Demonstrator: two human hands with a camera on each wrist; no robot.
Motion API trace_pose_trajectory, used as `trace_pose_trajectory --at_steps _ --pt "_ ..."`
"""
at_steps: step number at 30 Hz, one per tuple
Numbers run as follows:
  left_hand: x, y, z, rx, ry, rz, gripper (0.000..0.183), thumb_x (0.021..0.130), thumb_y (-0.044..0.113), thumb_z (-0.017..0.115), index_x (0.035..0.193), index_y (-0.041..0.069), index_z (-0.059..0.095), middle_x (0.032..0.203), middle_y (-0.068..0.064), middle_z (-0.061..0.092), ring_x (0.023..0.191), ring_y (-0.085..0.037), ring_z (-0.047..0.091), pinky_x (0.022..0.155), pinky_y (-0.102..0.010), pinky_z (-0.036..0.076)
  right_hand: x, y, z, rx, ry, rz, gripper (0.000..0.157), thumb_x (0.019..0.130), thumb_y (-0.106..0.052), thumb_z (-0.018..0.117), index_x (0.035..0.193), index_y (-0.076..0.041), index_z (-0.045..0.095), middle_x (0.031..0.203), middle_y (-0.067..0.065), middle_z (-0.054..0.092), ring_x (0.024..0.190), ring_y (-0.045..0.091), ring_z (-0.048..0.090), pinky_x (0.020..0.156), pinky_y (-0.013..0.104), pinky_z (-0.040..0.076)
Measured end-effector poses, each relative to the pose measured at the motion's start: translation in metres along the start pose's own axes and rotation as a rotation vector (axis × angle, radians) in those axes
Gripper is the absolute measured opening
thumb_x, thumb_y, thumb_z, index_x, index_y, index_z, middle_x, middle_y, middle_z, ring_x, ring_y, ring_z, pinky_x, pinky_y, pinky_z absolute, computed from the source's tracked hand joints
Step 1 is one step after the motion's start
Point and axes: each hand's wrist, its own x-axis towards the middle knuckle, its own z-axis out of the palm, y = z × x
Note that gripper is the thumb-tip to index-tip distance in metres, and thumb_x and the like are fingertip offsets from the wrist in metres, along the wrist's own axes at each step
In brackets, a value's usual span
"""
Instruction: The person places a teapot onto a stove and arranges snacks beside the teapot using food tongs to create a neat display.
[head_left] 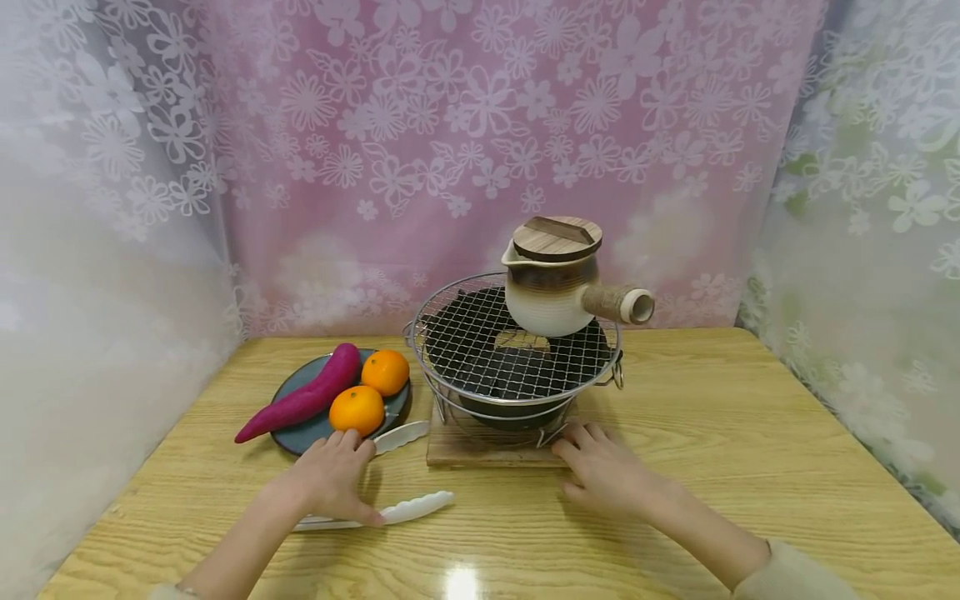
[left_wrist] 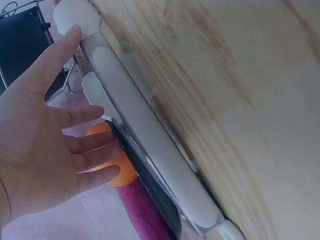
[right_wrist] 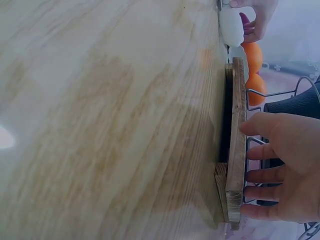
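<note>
White-tipped tongs (head_left: 416,507) lie spread on the table at front left. My left hand (head_left: 337,477) is over them with its fingers extended. In the left wrist view its thumb touches or nearly touches one tip of the tongs (left_wrist: 150,135), and the other fingers spread beside the arms. My right hand (head_left: 606,473) is at the right front corner of a wooden board (head_left: 480,455) under a round grill stove. Its fingers are extended; in the right wrist view the fingertips meet the edge of the board (right_wrist: 237,150), with no grip visible.
On the stove's wire rack (head_left: 517,392) stands a side-handled teapot (head_left: 543,304) with a wooden lid. Left of the stove, a dark plate (head_left: 309,432) bears a purple sweet potato (head_left: 322,389) and two oranges (head_left: 357,411). A floral curtain (head_left: 450,167) hangs behind the table.
</note>
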Motion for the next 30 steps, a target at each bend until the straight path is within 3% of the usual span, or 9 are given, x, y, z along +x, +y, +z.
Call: trace_pose_trajectory --at_steps 11,20,30 --pt "0.0 0.001 0.006 0.013 -0.009 0.006 0.084 0.054 0.057 0.081 0.111 0.002 0.054 0.098 -0.008 0.043 0.095 -0.03 0.042 0.086 -0.046 0.038 -0.002 -0.002 0.001 0.011 0.005 -0.003 0.034 0.082 -0.028 0.068 0.105 -0.006 0.057 0.104 0.01 0.05 0.096 0.031 0.05 0.076 0.047 0.045" --pt "-0.001 0.003 0.008 -0.021 -0.021 -0.042 0.087 0.054 0.055 0.082 0.116 0.001 0.053 0.102 -0.011 0.043 0.083 -0.028 0.044 0.076 -0.043 0.042 -0.001 -0.002 0.001 -0.008 0.018 -0.01 0.033 0.081 -0.029 0.068 0.104 -0.007 0.056 0.102 0.01 0.05 0.094 0.03 0.05 0.072 0.046 0.045" --pt "-0.002 0.004 0.012 -0.086 -0.031 -0.047 0.085 0.055 0.045 0.086 0.116 -0.001 0.049 0.106 -0.015 0.039 0.078 -0.031 0.05 0.073 -0.044 0.046 -0.002 -0.003 0.001 -0.047 0.017 0.018 0.036 0.081 -0.032 0.068 0.105 -0.008 0.057 0.103 0.009 0.05 0.094 0.03 0.05 0.07 0.047 0.041"
